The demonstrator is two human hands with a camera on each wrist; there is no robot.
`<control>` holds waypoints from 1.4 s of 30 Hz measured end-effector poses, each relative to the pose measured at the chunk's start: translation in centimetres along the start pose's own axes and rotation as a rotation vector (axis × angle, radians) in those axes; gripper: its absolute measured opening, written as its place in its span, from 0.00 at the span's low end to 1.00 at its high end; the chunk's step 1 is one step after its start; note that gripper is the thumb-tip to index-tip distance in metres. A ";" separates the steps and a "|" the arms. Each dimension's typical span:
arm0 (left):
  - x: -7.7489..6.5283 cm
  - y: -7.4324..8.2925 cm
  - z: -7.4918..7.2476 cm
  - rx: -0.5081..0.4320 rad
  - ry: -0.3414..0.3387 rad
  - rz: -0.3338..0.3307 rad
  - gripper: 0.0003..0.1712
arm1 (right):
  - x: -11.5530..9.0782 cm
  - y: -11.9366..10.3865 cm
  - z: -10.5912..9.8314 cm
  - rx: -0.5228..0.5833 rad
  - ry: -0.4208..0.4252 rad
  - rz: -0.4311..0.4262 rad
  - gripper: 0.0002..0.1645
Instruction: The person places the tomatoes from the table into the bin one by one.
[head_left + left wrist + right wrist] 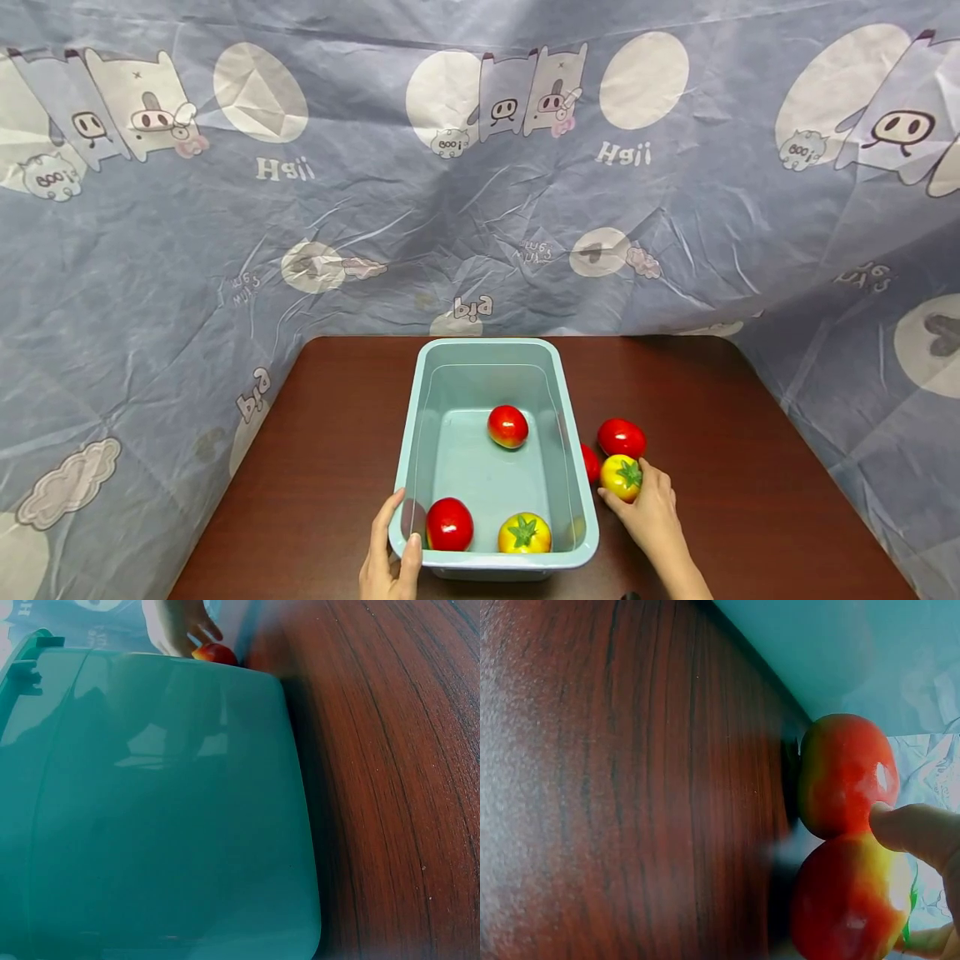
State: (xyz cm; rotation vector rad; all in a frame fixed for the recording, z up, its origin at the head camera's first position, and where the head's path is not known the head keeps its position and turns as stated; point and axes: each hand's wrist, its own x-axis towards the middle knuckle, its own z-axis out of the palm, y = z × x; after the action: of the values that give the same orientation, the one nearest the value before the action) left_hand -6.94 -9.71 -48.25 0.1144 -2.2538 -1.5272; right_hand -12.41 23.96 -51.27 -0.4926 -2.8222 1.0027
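My right hand (654, 512) pinches a yellow fruit (617, 477) at lower right of the frame; its roundness could let it slip, or my thumb could roll the red fruit (590, 464) beside it. My left hand (388, 554) grips the bin (495, 561) at its lower-left corner; pressing hard might tip it.

Count: 1 bin, holding 2 red, 1 yellow; tabletop (750, 500), 2 red, 1 yellow.

Screened-off workspace: table (315, 467), cartoon-print sheet (420, 212)
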 end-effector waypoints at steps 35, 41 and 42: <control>0.0 0.0 0.0 -0.010 0.002 0.019 0.30 | 0.1 0.2 0.2 0.053 0.065 0.036 0.49; 0.0 0.0 0.1 -0.016 0.011 0.018 0.30 | -0.2 -0.2 -0.6 0.092 0.076 0.054 0.50; 0.0 -0.1 0.1 -0.015 0.013 0.018 0.30 | -0.3 -0.3 -0.8 0.100 0.077 0.058 0.50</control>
State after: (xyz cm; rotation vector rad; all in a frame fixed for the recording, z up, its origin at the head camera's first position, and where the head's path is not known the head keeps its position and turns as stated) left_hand -6.98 -9.69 -48.32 0.0995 -2.2274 -1.5293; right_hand -12.06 24.11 -50.46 -0.5911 -2.6895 1.1037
